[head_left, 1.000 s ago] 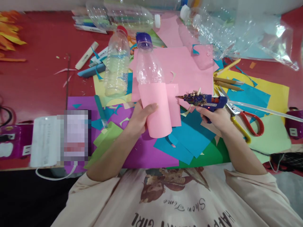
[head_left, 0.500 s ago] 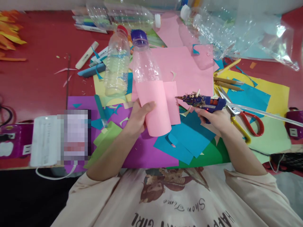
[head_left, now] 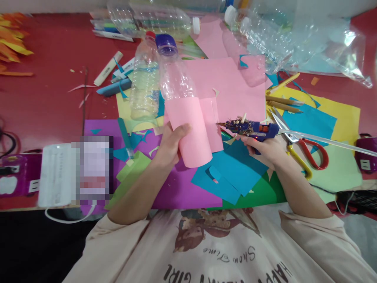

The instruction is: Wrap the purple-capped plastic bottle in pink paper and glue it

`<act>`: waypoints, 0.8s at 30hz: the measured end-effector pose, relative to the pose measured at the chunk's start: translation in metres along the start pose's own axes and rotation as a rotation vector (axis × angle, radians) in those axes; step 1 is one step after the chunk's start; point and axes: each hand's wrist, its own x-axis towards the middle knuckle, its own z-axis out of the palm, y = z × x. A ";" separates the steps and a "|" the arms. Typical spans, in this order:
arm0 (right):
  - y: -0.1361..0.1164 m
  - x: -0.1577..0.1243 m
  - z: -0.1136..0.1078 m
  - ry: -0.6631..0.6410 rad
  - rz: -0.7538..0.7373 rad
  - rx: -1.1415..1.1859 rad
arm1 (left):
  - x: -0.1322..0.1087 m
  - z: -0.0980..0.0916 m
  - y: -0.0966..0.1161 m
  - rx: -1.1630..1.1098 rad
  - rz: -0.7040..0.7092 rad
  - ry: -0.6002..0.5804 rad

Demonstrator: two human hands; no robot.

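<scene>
My left hand [head_left: 174, 142] is closed around a clear plastic bottle [head_left: 178, 76] with a blue cap, its thumb pressing on the pink paper [head_left: 191, 133] wrapped about the lower part. The bottle leans, cap away from me. One flap of the pink paper stands out to the right, and a thin line of glue shows near its edge. My right hand [head_left: 260, 146] grips a dark blue hot glue gun [head_left: 256, 129] with a small red light. Its nozzle tip is at the flap's right edge; whether it touches, I cannot tell. A clear glue stick [head_left: 330, 142] trails from its back.
Red-and-yellow-handled scissors [head_left: 300, 146] lie right of the glue gun. A red-capped bottle [head_left: 145, 78] stands left of the held one. More clear bottles [head_left: 165, 21] lie at the back. Coloured paper sheets [head_left: 244, 167] and scraps cover the table. A phone [head_left: 94, 167] sits at left.
The bottle has tilted and shifted slightly left and away from me. The glue gun has moved a little left, and a line of glue now shows on the flap.
</scene>
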 end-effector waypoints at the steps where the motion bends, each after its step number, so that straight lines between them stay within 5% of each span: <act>1: -0.001 0.000 0.000 -0.003 0.014 -0.003 | 0.000 0.001 0.000 -0.004 -0.003 0.006; 24: -0.027 -0.003 0.004 -0.068 0.171 -0.088 | 0.004 -0.001 0.005 -0.015 0.017 0.094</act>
